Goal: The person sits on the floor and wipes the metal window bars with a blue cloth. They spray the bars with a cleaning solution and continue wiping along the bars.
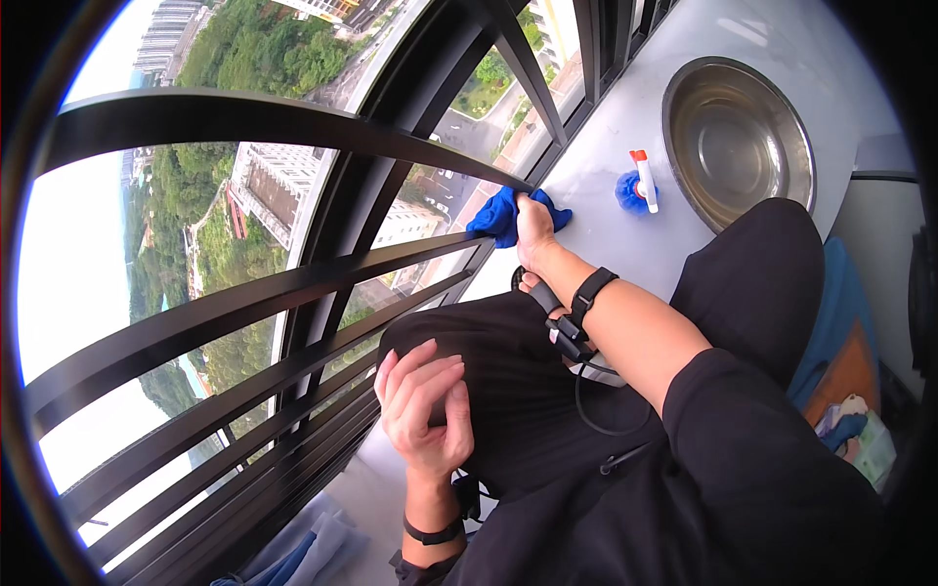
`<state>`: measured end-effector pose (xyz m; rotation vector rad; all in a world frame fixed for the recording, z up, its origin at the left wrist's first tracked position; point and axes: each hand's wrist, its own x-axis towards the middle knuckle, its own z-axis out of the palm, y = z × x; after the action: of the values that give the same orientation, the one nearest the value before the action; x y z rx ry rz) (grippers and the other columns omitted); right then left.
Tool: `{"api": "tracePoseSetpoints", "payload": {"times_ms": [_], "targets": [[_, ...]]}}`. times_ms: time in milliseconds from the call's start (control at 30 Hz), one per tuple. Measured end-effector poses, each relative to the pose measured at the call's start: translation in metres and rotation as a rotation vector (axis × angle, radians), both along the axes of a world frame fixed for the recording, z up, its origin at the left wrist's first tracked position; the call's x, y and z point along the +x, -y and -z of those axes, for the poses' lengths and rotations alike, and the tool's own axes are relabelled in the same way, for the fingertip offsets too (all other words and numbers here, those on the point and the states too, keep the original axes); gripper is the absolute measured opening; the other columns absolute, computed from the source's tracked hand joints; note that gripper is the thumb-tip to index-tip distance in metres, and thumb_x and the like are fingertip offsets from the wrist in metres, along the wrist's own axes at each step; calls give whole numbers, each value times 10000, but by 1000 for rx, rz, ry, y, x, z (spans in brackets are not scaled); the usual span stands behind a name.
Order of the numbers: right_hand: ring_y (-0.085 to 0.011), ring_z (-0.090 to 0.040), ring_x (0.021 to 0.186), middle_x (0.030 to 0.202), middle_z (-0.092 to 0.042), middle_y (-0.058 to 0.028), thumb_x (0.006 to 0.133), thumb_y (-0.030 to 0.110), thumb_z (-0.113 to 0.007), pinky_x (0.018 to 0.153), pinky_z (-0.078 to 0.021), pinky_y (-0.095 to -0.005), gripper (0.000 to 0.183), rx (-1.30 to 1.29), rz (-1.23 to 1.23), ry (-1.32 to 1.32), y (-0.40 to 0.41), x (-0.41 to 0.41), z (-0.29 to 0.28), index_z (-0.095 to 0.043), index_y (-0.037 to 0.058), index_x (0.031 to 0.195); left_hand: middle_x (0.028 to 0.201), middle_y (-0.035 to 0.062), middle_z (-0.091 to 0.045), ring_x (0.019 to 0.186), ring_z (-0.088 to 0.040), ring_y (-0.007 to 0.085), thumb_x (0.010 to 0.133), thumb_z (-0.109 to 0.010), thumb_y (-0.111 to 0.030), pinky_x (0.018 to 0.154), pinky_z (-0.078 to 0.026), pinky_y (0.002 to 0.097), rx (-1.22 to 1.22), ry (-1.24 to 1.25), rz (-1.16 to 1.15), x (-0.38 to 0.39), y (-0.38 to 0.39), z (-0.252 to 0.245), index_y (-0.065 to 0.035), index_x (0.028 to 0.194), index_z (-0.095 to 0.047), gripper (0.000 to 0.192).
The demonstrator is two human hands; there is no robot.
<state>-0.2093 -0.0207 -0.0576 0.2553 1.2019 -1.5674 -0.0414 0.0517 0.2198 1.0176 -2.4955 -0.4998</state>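
My right hand (535,225) grips a blue cloth (496,218), which is bunched around the end of a dark metal railing bar (410,253). Part of the cloth sticks out on the far side of the hand. In front of my thigh, my left hand (425,410) is raised with its fingers loosely curled and nothing in it. A spray bottle with blue contents (629,192) stands on the pale ledge (593,253), its white trigger head tipped in red. To the right of the bottle sits a wide stainless steel basin (736,146).
Dark horizontal bars and window frames (326,242) line my left side, with trees and buildings far below. A black cable (579,406) loops over my lap. Translucent plastic (311,546) lies at lower left. Assorted items in a clear bag (872,447) lie at lower right.
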Motion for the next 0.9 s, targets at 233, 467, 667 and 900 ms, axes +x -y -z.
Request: {"api": "tracePoseSetpoints", "payload": {"times_ms": [233, 467, 667, 900], "targets": [[-259, -733, 910, 1009, -739, -63, 1007, 369, -504, 859, -608, -412, 342, 151, 448, 438, -57, -50, 54, -715, 106, 947, 1002, 112, -787, 1141, -709, 336, 827, -719, -30, 1147, -388, 530, 120, 43, 127, 6, 17, -12, -54, 940, -748, 119], [-308, -668, 1175, 1227, -724, -128, 1070, 319, -367, 1074, -501, -487, 421, -247, 590, 531, -3, -66, 79, -682, 55, 1161, 948, 57, -792, 1009, -745, 290, 718, -710, 8, 1064, -469, 454, -21, 20, 230, 2, 35, -8, -92, 916, -749, 225], [-271, -665, 912, 955, -695, -100, 1075, 385, -389, 874, -543, -463, 412, -291, 45, 835, 12, -35, 62, -661, 85, 1005, 931, 51, -798, 995, -754, 274, 760, -665, -30, 1073, -468, 433, -13, 23, 216, -6, 31, -10, -99, 888, -748, 168], [-287, -679, 958, 988, -730, -113, 1061, 429, -427, 950, -533, -462, 443, -221, 38, 724, 15, -7, 102, -708, 97, 978, 933, 54, -800, 999, -756, 276, 754, -664, -26, 1079, -467, 428, 8, 25, 280, -16, 36, -9, -96, 880, -749, 168]]}}
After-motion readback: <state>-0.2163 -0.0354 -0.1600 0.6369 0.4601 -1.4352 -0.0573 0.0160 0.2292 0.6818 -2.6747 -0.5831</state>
